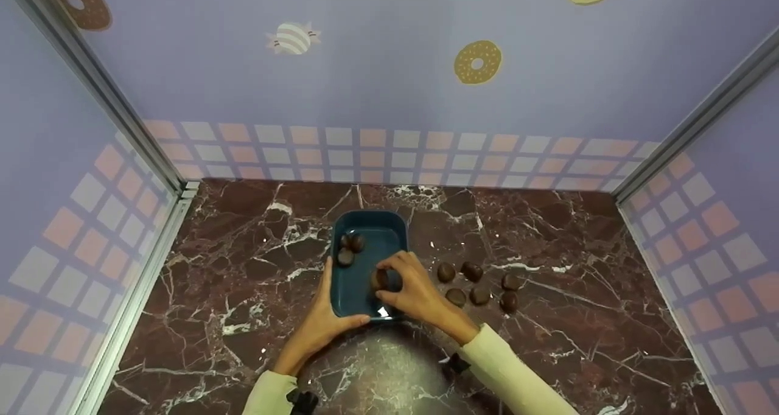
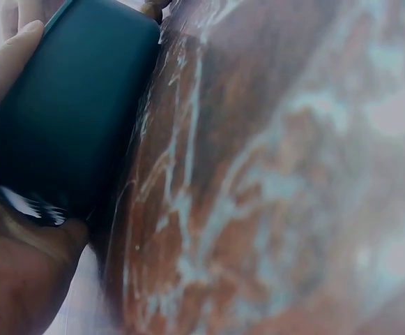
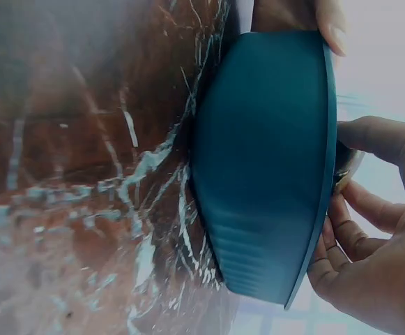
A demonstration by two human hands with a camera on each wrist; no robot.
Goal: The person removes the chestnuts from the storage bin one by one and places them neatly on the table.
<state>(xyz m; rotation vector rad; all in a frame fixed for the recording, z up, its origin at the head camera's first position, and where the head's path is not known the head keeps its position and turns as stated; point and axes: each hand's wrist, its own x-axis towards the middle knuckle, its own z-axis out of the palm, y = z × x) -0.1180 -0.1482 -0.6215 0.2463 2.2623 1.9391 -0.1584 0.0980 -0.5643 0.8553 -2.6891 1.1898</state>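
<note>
A dark teal rectangular tray point(image 1: 389, 227) sits on the brown marble table point(image 1: 548, 342). Three brown chestnuts point(image 1: 351, 247) lie in its far left part. My right hand point(image 1: 406, 286) hovers over the tray's near right side and pinches one more chestnut point(image 1: 380, 278) in its fingertips. My left hand point(image 1: 325, 317) grips the tray's near left corner, thumb along the near rim. The left wrist view shows the tray's outer wall point(image 2: 70, 118) against that palm point(image 2: 21, 279). In the right wrist view, the tray's wall point(image 3: 272, 167) stands beside curled fingers point(image 3: 369, 258).
Several more chestnuts point(image 1: 478, 284) lie loose on the marble just right of the tray. Lilac walls with a checked band close the table in at the back point(image 1: 389, 153) and both sides. A metal corner post point(image 1: 122, 117) runs along the left.
</note>
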